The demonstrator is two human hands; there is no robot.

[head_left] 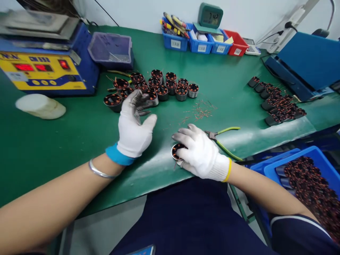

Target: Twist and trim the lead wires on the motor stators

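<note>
My right hand (pixel 198 152), in a white glove with a yellow cuff edge, is closed around a round motor stator (pixel 175 151) near the table's front edge. The stator's black slotted top with copper windings shows at the fingers' left side. My left hand (pixel 136 124), gloved in white with darkened fingertips, reaches to a cluster of similar stators (pixel 162 91). Its thumb stands apart from its fingers, which partly hide the nearest stators; nothing shows in its grip. Green-handled cutters (pixel 212 135) lie open just beyond my right hand.
Copper wire clippings (pixel 203 110) lie mid-table. A yellow-and-blue control box (pixel 47 72), a white cylinder (pixel 39 105) and a purple bin (pixel 110 51) stand left. More stators (pixel 281 102) stand right, and a blue crate (pixel 273 170) below holds several more. Tool bins (pixel 175 43) line the back.
</note>
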